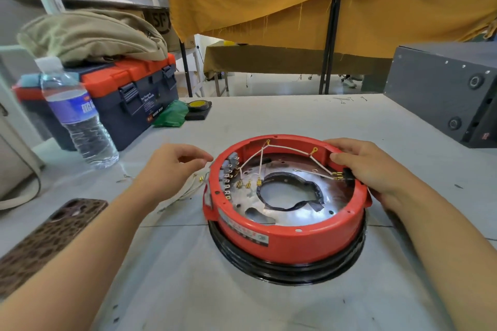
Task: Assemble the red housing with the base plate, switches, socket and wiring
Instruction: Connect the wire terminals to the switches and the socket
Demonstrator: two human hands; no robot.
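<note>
the housing [285, 226], sitting near the table's [295, 115] front edge, is being steadied by the right hand [368, 166] gripping its rim; the left hand [172, 166] is hovering loose, holding nothing. spare wires [193, 188] should be fed inside gently.

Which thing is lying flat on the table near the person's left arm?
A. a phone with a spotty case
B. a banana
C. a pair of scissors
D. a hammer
A. A phone with a spotty case lies flat on the table just outside the left forearm, with no scissors, banana or hammer there.
</note>
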